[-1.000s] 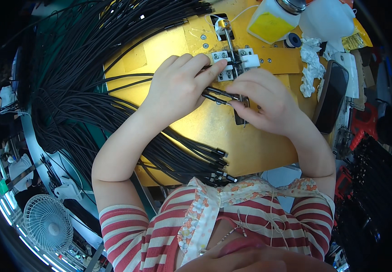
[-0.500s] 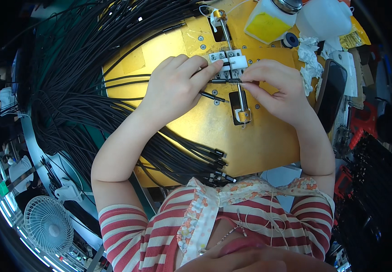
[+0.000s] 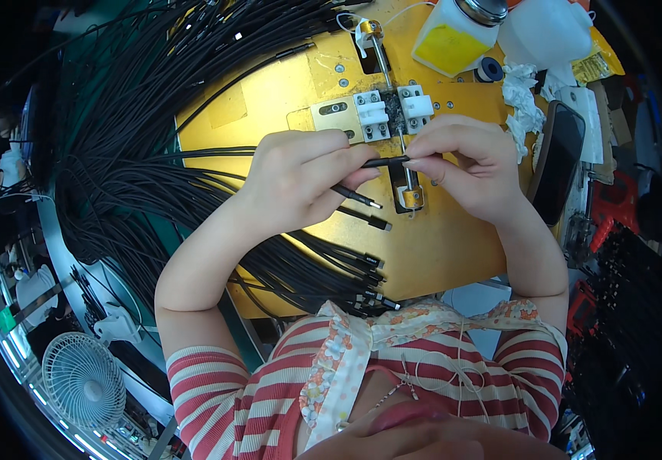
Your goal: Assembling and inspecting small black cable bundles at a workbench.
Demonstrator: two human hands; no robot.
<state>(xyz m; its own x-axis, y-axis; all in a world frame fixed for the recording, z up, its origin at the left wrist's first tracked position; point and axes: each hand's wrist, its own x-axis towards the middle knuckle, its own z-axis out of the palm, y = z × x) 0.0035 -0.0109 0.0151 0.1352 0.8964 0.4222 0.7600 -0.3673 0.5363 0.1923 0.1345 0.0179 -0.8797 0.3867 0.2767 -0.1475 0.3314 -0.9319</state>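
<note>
My left hand [image 3: 300,175] grips thin black cables; one cable end [image 3: 386,162] runs from its fingers to my right hand [image 3: 461,165], which pinches the tip. Two more cable ends [image 3: 362,198] stick out below my left fingers. Both hands hover just in front of a white clamp fixture [image 3: 392,113] with a metal rod on a yellow work plate [image 3: 270,100].
A big bundle of black cables [image 3: 116,138] fans over the left side, with finished ends [image 3: 365,280] near my chest. A yellow-filled plastic bottle [image 3: 453,34], crumpled tissue [image 3: 522,103] and a dark phone [image 3: 557,161] lie at the right. A small fan [image 3: 82,379] stands lower left.
Both hands have pulled back from the white clamp toward me, carrying the cable end with them. The clamp now stands uncovered.
</note>
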